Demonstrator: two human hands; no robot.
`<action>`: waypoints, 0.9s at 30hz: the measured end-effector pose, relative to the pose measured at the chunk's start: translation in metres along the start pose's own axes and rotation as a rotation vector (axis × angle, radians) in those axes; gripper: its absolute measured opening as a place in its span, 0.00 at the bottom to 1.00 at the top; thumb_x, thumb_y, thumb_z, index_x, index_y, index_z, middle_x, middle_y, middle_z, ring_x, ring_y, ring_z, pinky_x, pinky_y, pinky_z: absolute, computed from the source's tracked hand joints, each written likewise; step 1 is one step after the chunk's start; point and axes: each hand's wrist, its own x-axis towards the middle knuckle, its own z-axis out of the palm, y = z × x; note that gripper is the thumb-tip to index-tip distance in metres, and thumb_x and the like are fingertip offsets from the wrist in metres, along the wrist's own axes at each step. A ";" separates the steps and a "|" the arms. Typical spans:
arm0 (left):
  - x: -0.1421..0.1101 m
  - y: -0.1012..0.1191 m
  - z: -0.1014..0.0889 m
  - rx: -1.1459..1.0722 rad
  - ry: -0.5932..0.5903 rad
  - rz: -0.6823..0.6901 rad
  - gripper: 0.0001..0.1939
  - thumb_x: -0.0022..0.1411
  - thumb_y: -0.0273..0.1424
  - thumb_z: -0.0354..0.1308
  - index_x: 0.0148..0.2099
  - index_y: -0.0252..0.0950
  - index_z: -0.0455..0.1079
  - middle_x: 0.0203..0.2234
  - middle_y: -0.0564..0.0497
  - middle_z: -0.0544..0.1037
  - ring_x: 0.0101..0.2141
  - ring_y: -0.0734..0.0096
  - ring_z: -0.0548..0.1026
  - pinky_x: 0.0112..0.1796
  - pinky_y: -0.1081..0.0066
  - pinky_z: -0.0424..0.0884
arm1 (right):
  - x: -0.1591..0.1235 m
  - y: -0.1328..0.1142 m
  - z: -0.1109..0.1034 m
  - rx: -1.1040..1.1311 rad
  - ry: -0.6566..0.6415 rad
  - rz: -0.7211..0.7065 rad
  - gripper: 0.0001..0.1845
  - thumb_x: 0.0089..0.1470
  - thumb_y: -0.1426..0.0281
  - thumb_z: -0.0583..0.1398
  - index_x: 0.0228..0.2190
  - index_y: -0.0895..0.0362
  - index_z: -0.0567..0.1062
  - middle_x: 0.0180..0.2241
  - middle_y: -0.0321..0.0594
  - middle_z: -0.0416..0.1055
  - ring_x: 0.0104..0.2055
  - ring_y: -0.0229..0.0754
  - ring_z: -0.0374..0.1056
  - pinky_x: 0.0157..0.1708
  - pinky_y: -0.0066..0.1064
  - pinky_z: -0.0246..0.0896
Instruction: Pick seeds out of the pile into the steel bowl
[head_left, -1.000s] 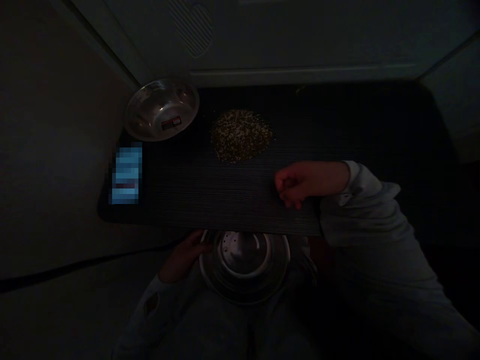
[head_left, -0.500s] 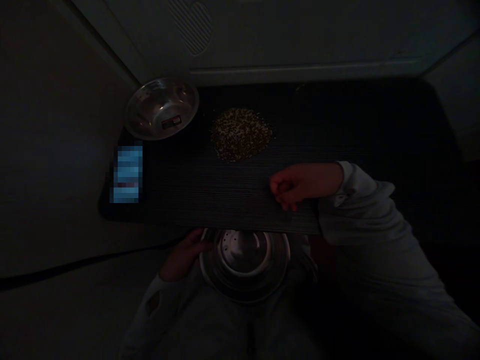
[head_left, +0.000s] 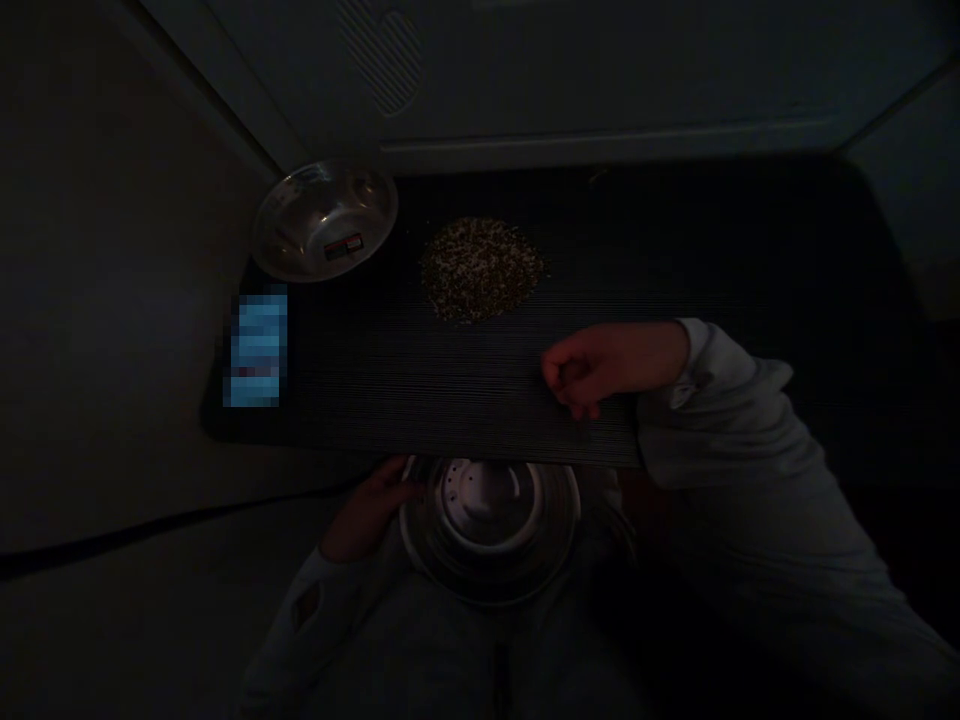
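Note:
In dim light, a metal bowl [head_left: 555,540] rests on my lap below the table edge, with a few small dark specks in it. My left hand [head_left: 371,515] grips its rim at the left, thumb over the edge. Above the front part of the dark table [head_left: 375,380] is my right hand [head_left: 589,370], its fingers curled together as in a pinch. Whatever it may hold is too small and dark to make out. A loose heap of mixed pale and brown grains or seeds [head_left: 482,270] lies on the table, beyond that hand and to its left.
Another shiny metal bowl [head_left: 289,240] with a label inside stands at the back left. In front of it lies a phone with a lit, blurred screen [head_left: 257,350]. A pale panel [head_left: 600,80] rises behind the table. A dark strap or cord [head_left: 187,518] runs at the lower left.
The view has shifted very slightly. Both hands, the bowls and the heap stay practically as they were.

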 end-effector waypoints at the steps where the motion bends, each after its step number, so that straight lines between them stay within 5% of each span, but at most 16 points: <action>1: 0.000 -0.001 -0.001 0.000 -0.008 0.002 0.18 0.37 0.25 0.59 0.37 0.37 0.70 0.33 0.51 0.76 0.40 0.60 0.69 0.39 0.65 0.62 | 0.000 0.000 0.000 -0.002 -0.002 0.003 0.07 0.42 0.68 0.54 0.26 0.59 0.62 0.21 0.35 0.69 0.22 0.33 0.65 0.24 0.25 0.56; 27: 0.000 0.000 0.002 -0.008 -0.028 -0.015 0.18 0.39 0.25 0.58 0.38 0.36 0.69 0.35 0.50 0.76 0.41 0.59 0.69 0.40 0.64 0.61 | -0.001 -0.005 0.006 -0.092 0.008 0.065 0.06 0.42 0.69 0.53 0.25 0.59 0.64 0.20 0.33 0.68 0.20 0.31 0.63 0.23 0.23 0.57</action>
